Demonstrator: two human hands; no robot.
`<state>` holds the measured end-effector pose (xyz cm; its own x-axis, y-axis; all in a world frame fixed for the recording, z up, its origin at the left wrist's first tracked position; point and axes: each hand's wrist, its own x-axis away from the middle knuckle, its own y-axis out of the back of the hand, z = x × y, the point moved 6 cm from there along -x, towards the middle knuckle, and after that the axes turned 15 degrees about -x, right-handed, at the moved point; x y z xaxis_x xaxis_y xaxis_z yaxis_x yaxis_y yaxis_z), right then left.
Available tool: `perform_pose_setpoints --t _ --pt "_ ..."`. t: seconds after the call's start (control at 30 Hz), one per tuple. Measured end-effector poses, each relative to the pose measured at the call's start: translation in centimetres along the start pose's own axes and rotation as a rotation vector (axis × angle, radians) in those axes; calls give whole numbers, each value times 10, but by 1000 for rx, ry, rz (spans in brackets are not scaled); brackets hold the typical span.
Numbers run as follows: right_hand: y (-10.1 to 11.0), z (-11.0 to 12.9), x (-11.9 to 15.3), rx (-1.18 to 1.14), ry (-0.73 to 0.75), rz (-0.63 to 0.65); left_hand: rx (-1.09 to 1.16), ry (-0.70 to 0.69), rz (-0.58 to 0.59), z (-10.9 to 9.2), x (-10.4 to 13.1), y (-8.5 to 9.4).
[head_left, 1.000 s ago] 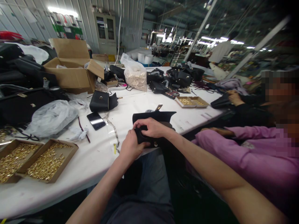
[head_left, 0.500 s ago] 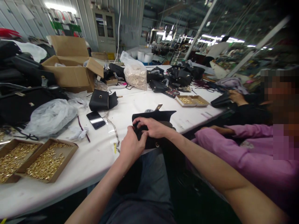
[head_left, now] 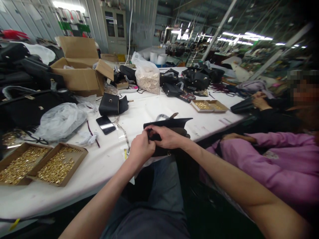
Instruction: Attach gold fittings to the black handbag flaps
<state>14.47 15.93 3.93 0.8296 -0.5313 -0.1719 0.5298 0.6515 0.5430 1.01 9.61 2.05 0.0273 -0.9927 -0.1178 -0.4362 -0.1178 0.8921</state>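
A black handbag [head_left: 171,122] with its flap raised rests at the table's front edge, above my lap. My left hand [head_left: 142,146] is closed on the near left side of the bag, its fingers curled. Bent over the bag's left end, my right hand [head_left: 165,136] has its thumb and fingers closed on the bag's edge. The two hands nearly touch. Whatever small part may lie between the fingertips is hidden. Behind the flap a gold-coloured clasp strap [head_left: 173,115] sticks up.
Cardboard trays of gold hardware [head_left: 57,166] lie at left, near a phone [head_left: 105,124] and another black bag [head_left: 109,104]. A bag of pale pieces [head_left: 149,79], a cardboard box [head_left: 77,74] and another hardware tray [head_left: 209,106] stand farther back. A person in pink sleeves [head_left: 264,162] sits close at right.
My hands have drawn closer together on the bag, and my left hand has turned more knuckles-up. The raised flap tilts lower. The view has shifted slightly left.
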Motion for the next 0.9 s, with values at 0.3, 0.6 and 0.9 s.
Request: perform_pose_setpoints --t 0.3,0.6,0.9 --pt "-9 8 2 -12 -45 -94 222 -16 59 13 -14 0" --pt "-13 9 2 26 -54 -92 200 -63 71 18 -17 7" --pt "-13 11 2 34 -148 -111 327 19 9 32 -12 -2"
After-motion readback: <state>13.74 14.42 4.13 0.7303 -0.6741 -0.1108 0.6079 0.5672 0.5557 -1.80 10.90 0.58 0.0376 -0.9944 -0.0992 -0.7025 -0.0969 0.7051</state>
